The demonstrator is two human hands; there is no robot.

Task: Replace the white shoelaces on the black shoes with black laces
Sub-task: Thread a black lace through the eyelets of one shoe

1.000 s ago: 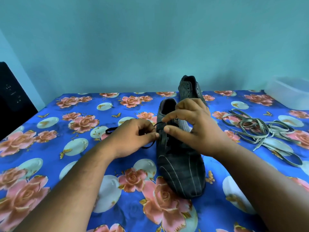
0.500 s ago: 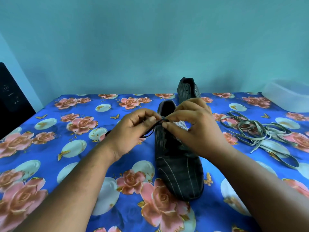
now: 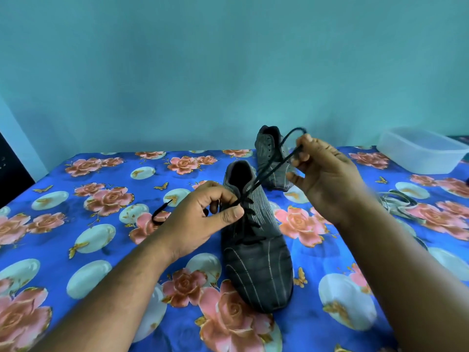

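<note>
A black shoe [image 3: 256,262] with pale stripes stands toe toward me on the flowered cloth, a black lace [image 3: 269,168] threaded through its eyelets. My left hand [image 3: 203,219] pinches the lace at the shoe's upper eyelets. My right hand [image 3: 327,179] is raised to the right and holds a loop of the same lace, drawn taut up from the shoe. One lace end [image 3: 160,212] trails on the cloth left of my left hand. The second black shoe [image 3: 271,153] stands behind, partly hidden by my right hand.
Removed pale laces [image 3: 398,201] lie in a heap to the right, mostly hidden by my right forearm. A clear plastic tub [image 3: 421,151] sits at the back right. A dark object [image 3: 12,171] stands at the left edge. A teal wall is close behind.
My right hand has pulled away from the shoe, up and to the right, drawing a loop of black lace out. My left hand stays pinching at the eyelets.
</note>
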